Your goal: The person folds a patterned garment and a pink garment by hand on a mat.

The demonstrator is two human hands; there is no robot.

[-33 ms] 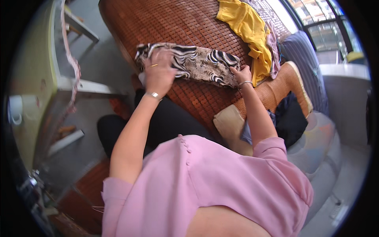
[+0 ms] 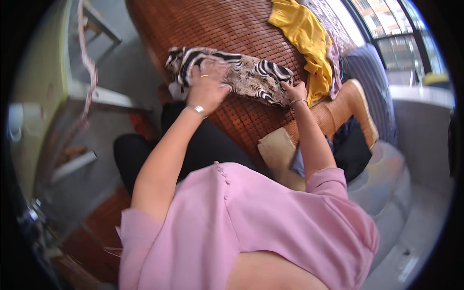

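A long folded cloth with a black, white and tan animal print [image 2: 250, 75] lies across the brown tile mat. My left hand [image 2: 209, 83] rests on its left part, fingers stretched out flat and somewhat smeared by motion. At the cloth's right end, my right hand [image 2: 295, 91] pinches the edge between thumb and fingers. Just beyond that hand lies a crumpled yellow garment [image 2: 309, 46]. A bit of white fabric [image 2: 178, 91] shows below the cloth's left end.
The brown tile mat [image 2: 203, 24] covers the surface before me. To my right are a beige folded cloth [image 2: 276, 147], a dark garment [image 2: 352, 150], an orange woven mat [image 2: 333, 113] and a striped blue cushion [image 2: 372, 84]. A pale table [image 2: 41, 72] stands at left.
My left hand has slid to the right along the printed cloth. The right hand keeps its pinch at the right end. The whole view has shifted slightly.
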